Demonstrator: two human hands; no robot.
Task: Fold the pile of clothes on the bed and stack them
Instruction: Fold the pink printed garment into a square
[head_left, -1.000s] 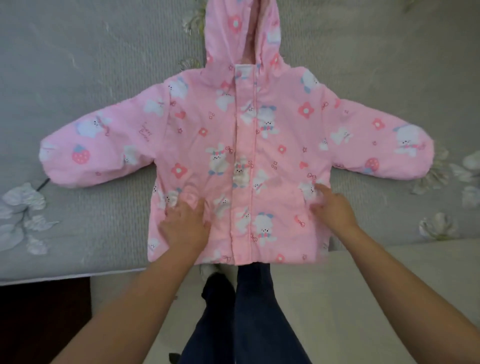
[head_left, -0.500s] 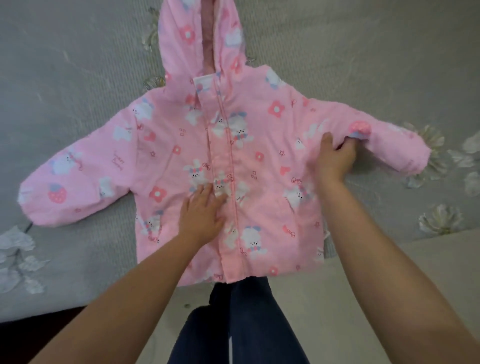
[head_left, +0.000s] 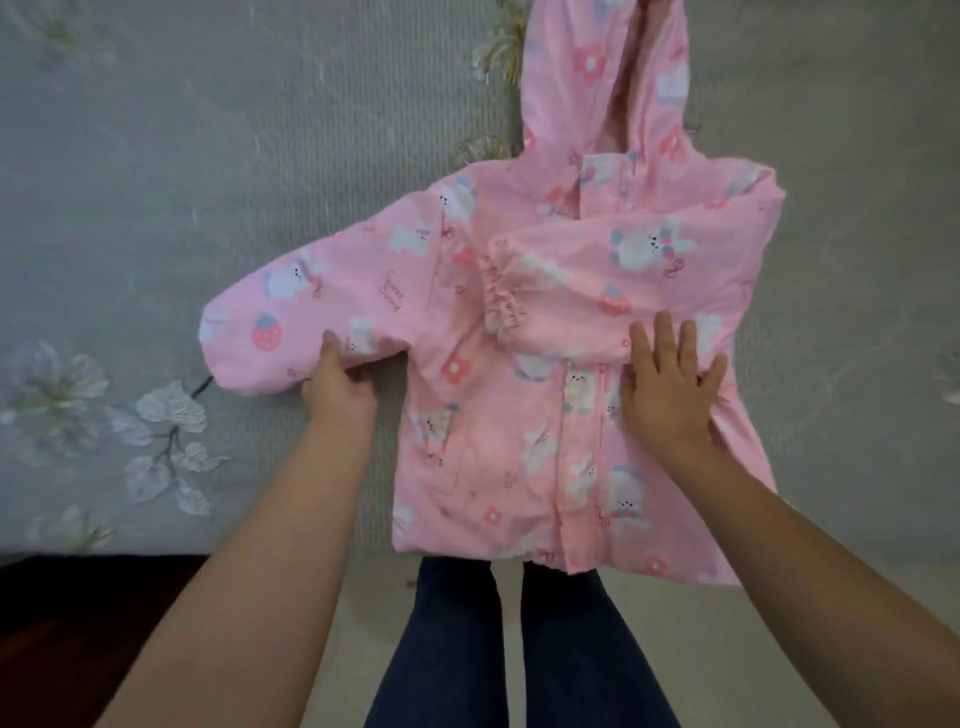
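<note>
The jacket (head_left: 519, 415) was pink, printed with white bunnies, red strawberries and pink flowers. The bedspread (head_left: 260, 156) was grey with fine ribbing and pale white flowers and leaves. The person's trousers (head_left: 452, 649) were dark navy.

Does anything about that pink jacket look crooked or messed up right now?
Nothing looks damaged. The pink jacket lies lopsided only because it is half folded: one sleeve lies across the chest under the flat right hand, while the other sleeve sticks out sideways, its lower edge held by the left hand.
</note>
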